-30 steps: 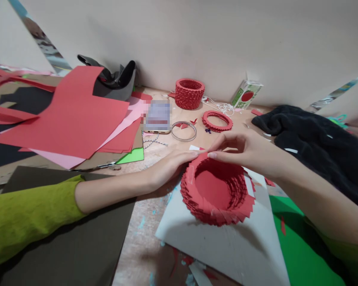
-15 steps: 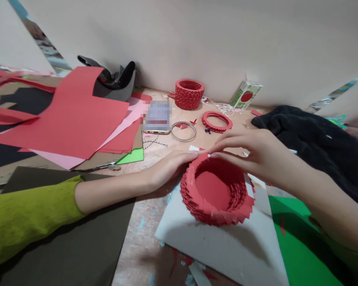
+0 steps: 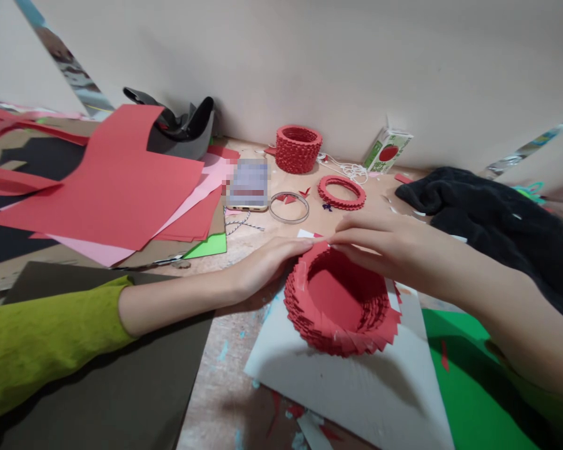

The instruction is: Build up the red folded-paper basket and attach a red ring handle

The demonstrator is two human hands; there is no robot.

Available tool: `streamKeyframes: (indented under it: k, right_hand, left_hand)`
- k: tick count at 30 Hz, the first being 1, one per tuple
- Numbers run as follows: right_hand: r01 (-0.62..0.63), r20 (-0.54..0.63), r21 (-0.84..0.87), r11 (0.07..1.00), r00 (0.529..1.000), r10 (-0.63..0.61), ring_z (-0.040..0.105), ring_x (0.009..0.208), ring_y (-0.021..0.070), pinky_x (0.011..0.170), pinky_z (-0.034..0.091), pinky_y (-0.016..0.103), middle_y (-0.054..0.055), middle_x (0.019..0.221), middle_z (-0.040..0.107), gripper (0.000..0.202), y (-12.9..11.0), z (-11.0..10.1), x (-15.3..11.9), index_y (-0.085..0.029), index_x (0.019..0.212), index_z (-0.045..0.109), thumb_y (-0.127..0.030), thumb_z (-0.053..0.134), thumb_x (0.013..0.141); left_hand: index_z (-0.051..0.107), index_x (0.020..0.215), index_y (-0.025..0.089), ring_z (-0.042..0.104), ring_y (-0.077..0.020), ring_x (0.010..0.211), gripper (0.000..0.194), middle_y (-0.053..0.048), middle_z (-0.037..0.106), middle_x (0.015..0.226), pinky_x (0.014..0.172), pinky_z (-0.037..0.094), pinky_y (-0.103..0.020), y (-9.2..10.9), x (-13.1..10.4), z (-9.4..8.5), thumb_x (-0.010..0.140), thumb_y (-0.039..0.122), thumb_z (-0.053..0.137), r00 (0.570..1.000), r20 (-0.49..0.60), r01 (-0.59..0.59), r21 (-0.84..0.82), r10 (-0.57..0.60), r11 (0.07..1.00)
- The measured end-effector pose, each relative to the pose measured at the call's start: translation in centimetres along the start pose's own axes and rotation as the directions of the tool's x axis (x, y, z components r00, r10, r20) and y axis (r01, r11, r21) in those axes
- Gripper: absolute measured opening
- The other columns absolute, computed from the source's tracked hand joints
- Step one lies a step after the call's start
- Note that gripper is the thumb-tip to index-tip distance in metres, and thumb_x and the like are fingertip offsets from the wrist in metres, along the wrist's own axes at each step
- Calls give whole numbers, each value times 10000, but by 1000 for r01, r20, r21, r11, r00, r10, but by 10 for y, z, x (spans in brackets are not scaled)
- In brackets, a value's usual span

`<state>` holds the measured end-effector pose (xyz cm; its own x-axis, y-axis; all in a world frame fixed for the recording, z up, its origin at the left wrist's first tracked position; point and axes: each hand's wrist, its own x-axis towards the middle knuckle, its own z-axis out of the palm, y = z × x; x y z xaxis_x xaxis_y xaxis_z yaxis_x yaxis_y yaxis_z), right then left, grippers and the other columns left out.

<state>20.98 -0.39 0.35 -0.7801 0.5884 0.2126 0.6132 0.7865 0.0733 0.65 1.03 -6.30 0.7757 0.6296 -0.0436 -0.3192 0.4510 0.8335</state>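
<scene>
A round red basket of folded paper (image 3: 342, 337) stands on a pale board (image 3: 356, 394), its inside and red bottom showing. My left hand (image 3: 272, 262) rests against the basket's far left side, its fingers together and their tips at the rim. From the right, my right hand (image 3: 380, 240) reaches over the far rim, with thumb and fingertips pressed on the paper there. The two hands' fingertips nearly meet at the far rim. My right hand hides the far right part of the basket.
Behind lie a taller red paper ring stack (image 3: 298, 150), a flat red ring (image 3: 341, 192), a metal hoop (image 3: 289, 208), a phone (image 3: 248, 183) and a juice carton (image 3: 388, 150). Red sheets (image 3: 122, 181) cover the left; a black cloth (image 3: 497, 219) and green sheet (image 3: 473, 375) lie right.
My right hand has flattened slightly, its fingers lower and closer together over the far rim. My left hand and the basket have hardly moved.
</scene>
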Motion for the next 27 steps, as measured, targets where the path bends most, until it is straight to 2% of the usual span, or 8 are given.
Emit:
streamKeyframes:
  k: [7, 16, 23, 27]
  right_hand:
    - [-40, -110, 183, 982, 992, 61, 634, 746, 158, 620, 462, 257, 73, 886, 694, 181, 3, 4, -1, -162, 913, 710, -143, 530, 924]
    - [-112, -68, 69, 991, 991, 116, 639, 763, 186, 644, 480, 287, 87, 857, 683, 226, -9, 0, 2, -164, 843, 719, -128, 511, 924]
    - [-152, -83, 227, 962, 981, 174, 659, 787, 195, 673, 510, 305, 83, 919, 714, 188, -6, -1, 1, -180, 926, 714, -180, 526, 918]
    - [-200, -81, 232, 952, 971, 224, 663, 792, 201, 681, 506, 312, 76, 913, 719, 180, -8, -1, 0, -175, 907, 720, -170, 540, 912]
  left_hand:
    - [711, 997, 140, 628, -224, 991, 232, -82, 720, 1014, 938, 427, -349, 1, 1, 0, 924, 242, 516, 999, -43, 11, 21, -10, 1000]
    - [711, 1001, 139, 630, -224, 977, 223, -81, 721, 1028, 917, 433, -348, 1, 1, 1, 922, 234, 526, 1000, -8, 10, 8, -9, 1000]
    - [717, 976, 149, 632, -203, 923, 222, -67, 724, 970, 894, 431, -329, 0, 0, 1, 914, 242, 526, 999, -43, 8, 28, -7, 1000]
    - [723, 952, 144, 631, -198, 910, 224, -61, 727, 931, 867, 438, -314, 1, 0, 2, 915, 228, 519, 998, -58, 4, 41, -2, 999]
